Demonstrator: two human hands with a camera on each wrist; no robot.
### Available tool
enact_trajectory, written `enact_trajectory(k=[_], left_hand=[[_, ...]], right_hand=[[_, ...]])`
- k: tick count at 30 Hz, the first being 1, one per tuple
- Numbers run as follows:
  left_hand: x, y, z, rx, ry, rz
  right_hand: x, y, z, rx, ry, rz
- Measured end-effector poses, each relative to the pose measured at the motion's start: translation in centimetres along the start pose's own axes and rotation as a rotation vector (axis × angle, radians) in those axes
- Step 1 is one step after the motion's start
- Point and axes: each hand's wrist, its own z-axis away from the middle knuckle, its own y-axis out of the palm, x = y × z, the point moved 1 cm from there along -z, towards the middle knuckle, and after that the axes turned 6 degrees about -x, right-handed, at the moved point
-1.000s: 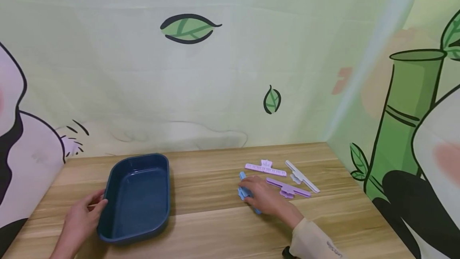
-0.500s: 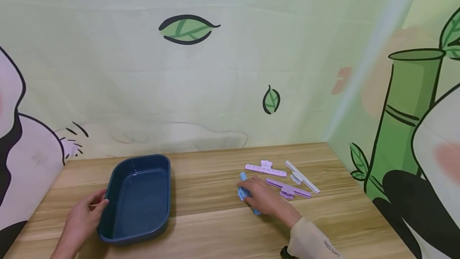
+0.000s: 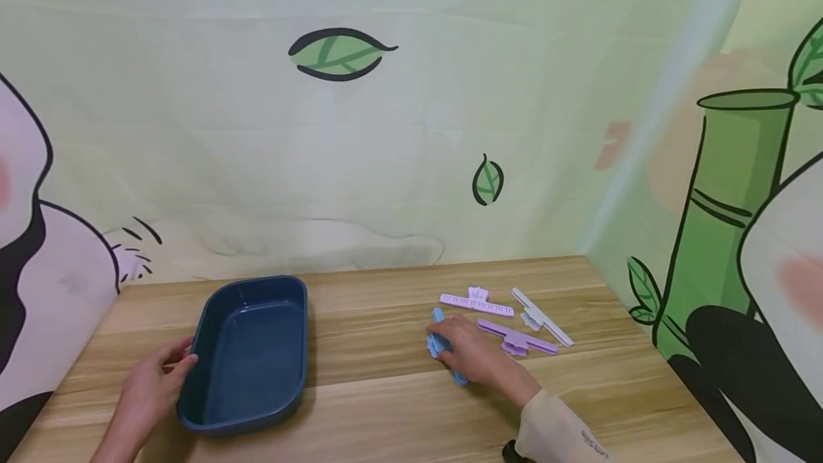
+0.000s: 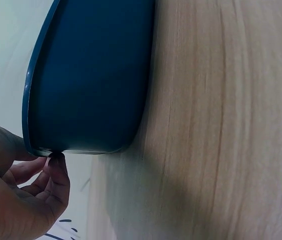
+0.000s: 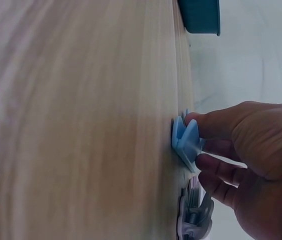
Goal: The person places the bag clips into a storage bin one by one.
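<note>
A dark blue rectangular dish [image 3: 257,363] with rounded corners stands on the left of the table. My left hand [image 3: 149,386] pinches its left rim, and in the left wrist view the fingertips [image 4: 57,165] meet the dish wall [image 4: 91,75]. Toward the right, my right hand [image 3: 482,357] grips a light blue bag clip [image 3: 434,346] that lies close on the wood. The right wrist view has thumb and fingers around the handles of the blue clip [image 5: 188,142]. The hand hides the clip's middle in the head view.
Beyond the right hand lie three more clips: a pale purple one with ruler marks [image 3: 476,304], a deeper purple one [image 3: 516,339] and a whitish one [image 3: 543,318]. A printed cloth wall [image 3: 398,127] rises behind the wooden table [image 3: 366,406] and along its right side.
</note>
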Motion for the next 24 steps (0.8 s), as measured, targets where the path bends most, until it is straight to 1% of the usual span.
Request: enact_trajectory(k=[5,8,13,20,24], left_hand=[[0.0,0.0,-0.1,0.016,-0.008,0.003],[0.0,0.1,0.0,0.007,-0.001,0.002],[-0.1,0.1,-0.1,0.001,-0.008,0.004],[-0.1,0.2,-0.2,0.016,-0.046,0.004],[-0.2,0.1,-0.2,0.013,-0.033,-0.010]], right_hand=[[-0.3,-0.2,0.1,-0.001,0.052,-0.086],[-0.5,-0.3,0.1,-0.008,0.102,-0.146],[-0.6,-0.6,0.2,-0.052,0.159,-0.244],[-0.4,-2.0,0.1,-0.183,0.130,-0.374],[-0.1,-3.2,0.0,-0.212,0.125,-0.442]])
